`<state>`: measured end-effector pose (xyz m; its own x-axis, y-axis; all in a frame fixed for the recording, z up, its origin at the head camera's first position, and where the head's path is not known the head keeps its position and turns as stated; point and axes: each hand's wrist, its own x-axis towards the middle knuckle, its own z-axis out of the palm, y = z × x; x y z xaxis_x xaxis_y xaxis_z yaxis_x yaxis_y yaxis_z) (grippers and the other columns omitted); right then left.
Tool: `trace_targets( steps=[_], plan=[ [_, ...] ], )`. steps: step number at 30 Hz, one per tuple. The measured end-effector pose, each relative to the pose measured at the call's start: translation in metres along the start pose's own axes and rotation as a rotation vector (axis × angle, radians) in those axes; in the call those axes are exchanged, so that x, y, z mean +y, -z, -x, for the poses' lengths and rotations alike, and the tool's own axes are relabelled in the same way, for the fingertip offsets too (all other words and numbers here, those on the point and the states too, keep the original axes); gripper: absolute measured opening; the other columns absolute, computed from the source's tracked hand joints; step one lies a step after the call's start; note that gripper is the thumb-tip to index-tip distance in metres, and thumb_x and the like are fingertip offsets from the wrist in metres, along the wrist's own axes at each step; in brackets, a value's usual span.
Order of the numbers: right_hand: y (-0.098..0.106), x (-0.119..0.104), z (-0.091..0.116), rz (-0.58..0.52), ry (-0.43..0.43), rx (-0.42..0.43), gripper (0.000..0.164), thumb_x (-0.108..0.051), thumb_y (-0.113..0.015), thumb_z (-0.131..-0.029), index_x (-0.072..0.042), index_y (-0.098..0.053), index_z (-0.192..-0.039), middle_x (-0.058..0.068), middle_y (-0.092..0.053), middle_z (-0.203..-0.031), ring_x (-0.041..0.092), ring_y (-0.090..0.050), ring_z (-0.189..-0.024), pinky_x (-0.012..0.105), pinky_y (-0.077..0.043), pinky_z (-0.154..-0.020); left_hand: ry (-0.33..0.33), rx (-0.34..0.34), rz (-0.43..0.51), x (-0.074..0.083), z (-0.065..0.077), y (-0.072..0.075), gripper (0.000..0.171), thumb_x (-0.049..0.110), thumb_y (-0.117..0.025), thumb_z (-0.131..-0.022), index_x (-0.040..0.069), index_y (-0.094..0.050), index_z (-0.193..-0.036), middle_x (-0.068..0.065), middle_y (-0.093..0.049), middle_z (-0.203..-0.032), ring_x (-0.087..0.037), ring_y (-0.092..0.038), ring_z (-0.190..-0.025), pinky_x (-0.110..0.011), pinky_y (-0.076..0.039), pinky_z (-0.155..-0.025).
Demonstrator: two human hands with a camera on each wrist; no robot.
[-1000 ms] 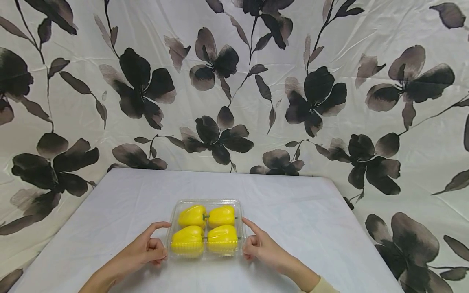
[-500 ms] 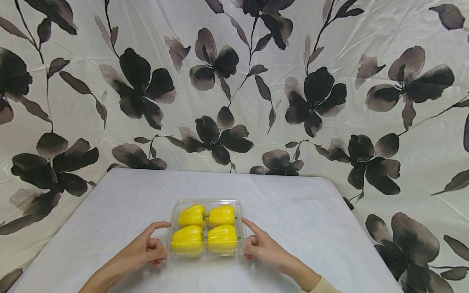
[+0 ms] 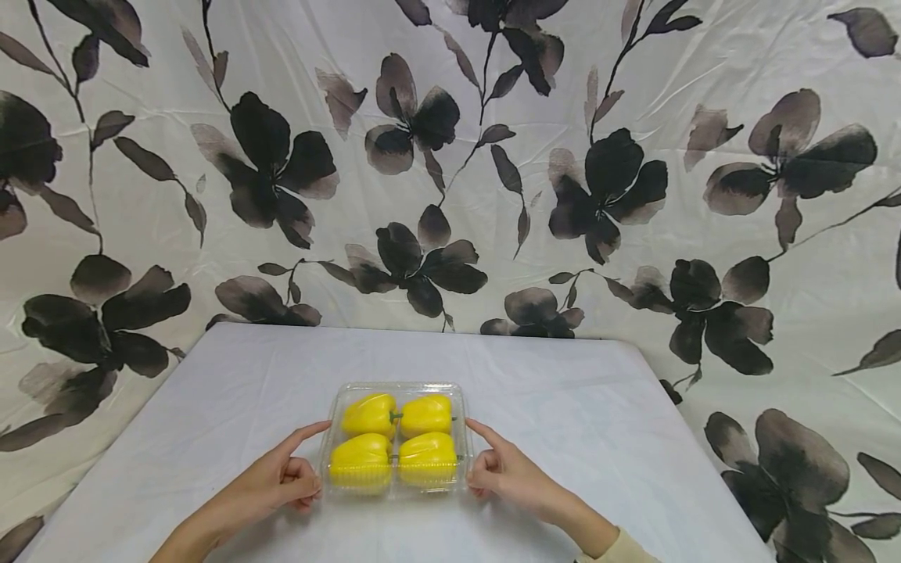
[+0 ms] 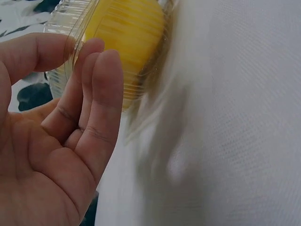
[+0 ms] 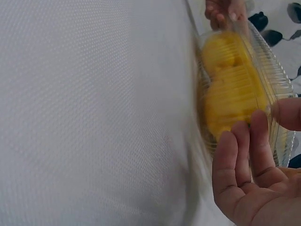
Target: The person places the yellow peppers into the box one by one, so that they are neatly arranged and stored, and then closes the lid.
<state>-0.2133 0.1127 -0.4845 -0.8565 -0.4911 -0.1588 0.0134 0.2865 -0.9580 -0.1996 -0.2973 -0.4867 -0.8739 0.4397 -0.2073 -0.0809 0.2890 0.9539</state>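
A clear plastic clamshell container (image 3: 400,388) sits on the white-covered table, lid closed. Inside it lie several yellow bell peppers (image 3: 428,460) with green stems, in two rows. At its left side my left hand (image 3: 278,481) pinches the rim near the front corner between thumb and curled fingers, while the index finger stretches forward along the side. My right hand (image 3: 510,477) mirrors this at the right side, its index fingertip against the edge. Both wrist views show a thumb (image 4: 40,52) on the ribbed rim and curled fingers (image 5: 225,162) on the rim's other side.
The table (image 3: 563,407) is covered in white cloth, with its far edge behind the container. A pale curtain (image 3: 507,227) printed with dark flowers hangs behind and beside it. A cream sleeve (image 3: 615,550) shows on the right forearm.
My left index finger has shifted slightly forward along the container's side. The container, the peppers and the right hand stay in place.
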Motion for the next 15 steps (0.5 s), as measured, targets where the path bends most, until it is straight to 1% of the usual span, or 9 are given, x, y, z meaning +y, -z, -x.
trace_targets(
  steps=[5, 7, 9, 11, 15],
  plan=[
    [0.004, -0.003, 0.001, 0.019, 0.001, -0.006, 0.084, -0.008, -0.071, -0.098, -0.009, -0.025, -0.168, 0.004, -0.070, -0.092, 0.020, -0.069, -0.084, 0.034, -0.063, -0.080, 0.000, 0.019, -0.071, 0.002, 0.001, 0.002, 0.086, 0.020, -0.071, -0.103, 0.013, -0.017, -0.169, -0.014, -0.070, -0.098, -0.026, -0.069, -0.088, -0.033, -0.064, -0.078],
    [0.006, -0.003, 0.001, 0.039, 0.007, -0.005, 0.082, -0.009, -0.071, -0.099, -0.009, -0.026, -0.168, 0.005, -0.070, -0.096, 0.022, -0.070, -0.086, 0.036, -0.063, -0.081, -0.016, 0.031, -0.104, 0.002, 0.002, 0.003, 0.084, 0.021, -0.071, -0.103, 0.013, -0.020, -0.169, -0.015, -0.070, -0.100, -0.027, -0.069, -0.089, -0.034, -0.064, -0.078],
    [0.010, -0.003, 0.002, 0.064, 0.008, 0.000, 0.082, -0.009, -0.072, -0.099, -0.009, -0.027, -0.167, 0.005, -0.070, -0.100, 0.024, -0.071, -0.088, 0.035, -0.063, -0.080, -0.036, 0.049, -0.138, 0.004, 0.004, 0.005, 0.081, 0.022, -0.072, -0.103, 0.013, -0.024, -0.168, -0.016, -0.070, -0.105, -0.027, -0.069, -0.092, -0.034, -0.065, -0.079],
    [0.014, -0.003, 0.003, 0.101, 0.017, 0.005, 0.082, -0.011, -0.072, -0.099, -0.010, -0.028, -0.167, 0.006, -0.070, -0.104, 0.024, -0.071, -0.090, 0.033, -0.062, -0.078, -0.064, 0.075, -0.194, 0.006, 0.005, 0.007, 0.078, 0.024, -0.072, -0.103, 0.013, -0.029, -0.167, -0.015, -0.070, -0.112, -0.026, -0.069, -0.096, -0.034, -0.065, -0.078],
    [0.025, -0.005, 0.006, 0.211, 0.048, 0.027, 0.078, -0.017, -0.072, -0.100, -0.011, -0.031, -0.167, 0.006, -0.071, -0.114, 0.022, -0.073, -0.096, 0.029, -0.060, -0.078, -0.090, 0.170, -0.360, 0.010, 0.007, 0.013, 0.071, 0.032, -0.073, -0.102, 0.019, -0.039, -0.163, -0.010, -0.069, -0.129, -0.023, -0.069, -0.109, -0.030, -0.062, -0.083]
  ],
)
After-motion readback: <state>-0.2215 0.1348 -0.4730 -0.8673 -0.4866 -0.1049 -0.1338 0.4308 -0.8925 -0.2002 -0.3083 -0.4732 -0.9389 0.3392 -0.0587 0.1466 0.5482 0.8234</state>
